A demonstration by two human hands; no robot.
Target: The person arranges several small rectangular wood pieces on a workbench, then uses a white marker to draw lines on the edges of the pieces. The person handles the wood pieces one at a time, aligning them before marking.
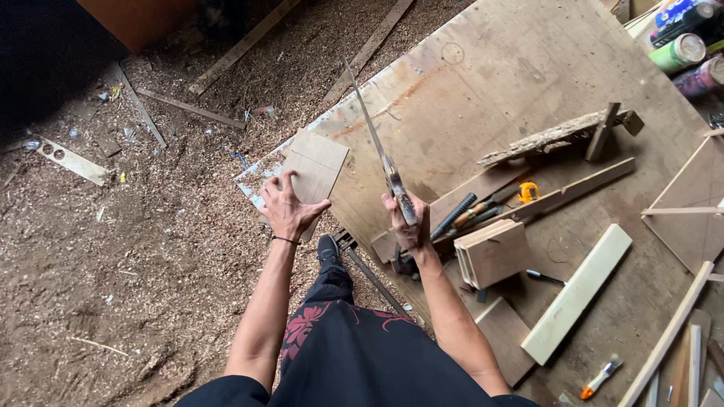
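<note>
The left hand (286, 209) pressed a small thin wood panel (317, 167) flat against the corner of the plywood bench (483, 83), fingers spread over its near end, thumb hooked under the edge, apparently to keep the piece from shifting. Part of the panel overhung the bench edge, above the sawdust-covered floor (113, 264). The right hand (405, 220) was closed round the handle of a handsaw (377, 139), blade raised and angled up and away, clear of the panel and not touching it. The person stood at the bench corner, one dark shoe (327, 250) planted just below it. Loose on the bench to the right: a small stack of cut boards (494, 252), a pale plank (579, 292), a rough bark-edged strip (547, 139), a yellow tape measure (529, 191). Spray cans (682, 51) lay at the far corner.
</note>
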